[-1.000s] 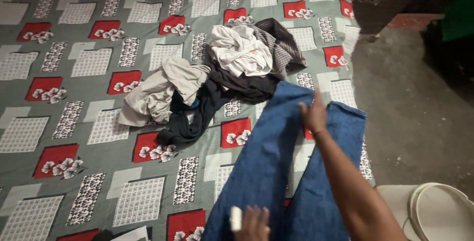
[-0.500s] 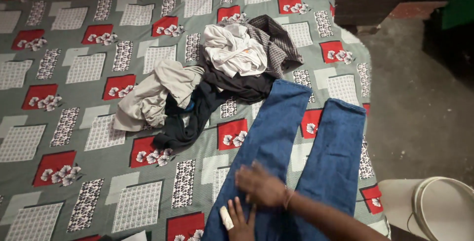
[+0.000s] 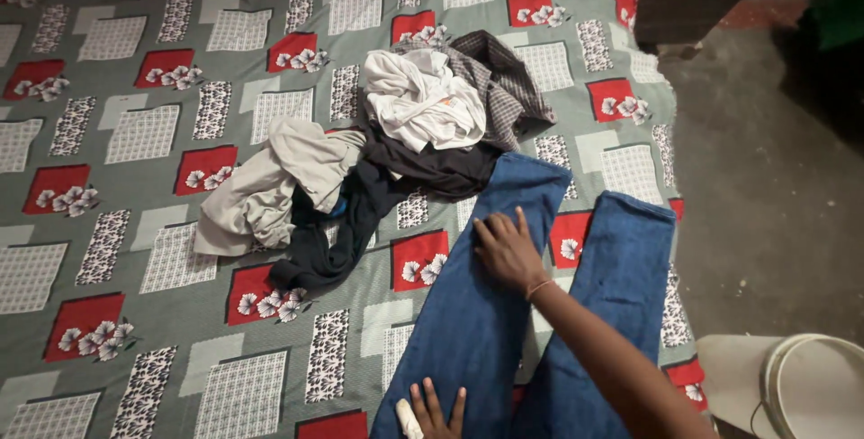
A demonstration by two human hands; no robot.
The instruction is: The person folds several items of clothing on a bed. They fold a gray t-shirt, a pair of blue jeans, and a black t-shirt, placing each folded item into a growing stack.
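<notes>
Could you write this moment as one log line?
left hand: flat on blue jeans | right hand: flat on left leg | clothes pile: beside, on patterned bedsheet

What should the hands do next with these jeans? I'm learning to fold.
Probably bring the right leg over onto the left leg: the jeans lie flat on the bedsheet with legs spread, the right hand and left hand pressing the left leg.

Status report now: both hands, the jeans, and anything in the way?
Both hands flat, open: right hand and left hand on blue jeans. Clothes pile touches the leg end.
</notes>
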